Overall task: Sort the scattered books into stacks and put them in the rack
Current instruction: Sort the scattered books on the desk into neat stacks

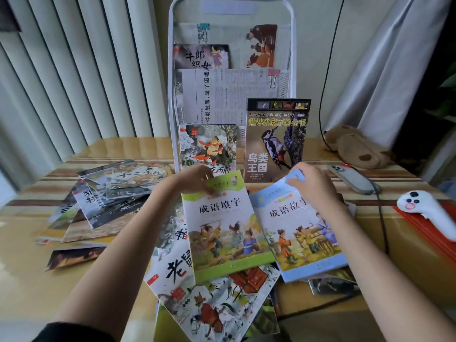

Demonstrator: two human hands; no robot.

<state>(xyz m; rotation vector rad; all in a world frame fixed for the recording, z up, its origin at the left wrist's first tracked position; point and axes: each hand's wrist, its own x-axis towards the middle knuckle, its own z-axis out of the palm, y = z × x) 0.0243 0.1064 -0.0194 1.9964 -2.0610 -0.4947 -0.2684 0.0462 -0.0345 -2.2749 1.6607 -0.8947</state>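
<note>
Left hand [195,180]: you pinched the green book [227,228] at its top edge.
Right hand [312,183]: you gripped the blue book [301,230] at its top.

The books I hold have shiny, smooth paper covers: a green book [222,225] and a blue book [303,230]. The rack [172,95] is white painted metal. The table [37,280] looks glossy. The brown toy [355,146] is soft and fuzzy.
</note>
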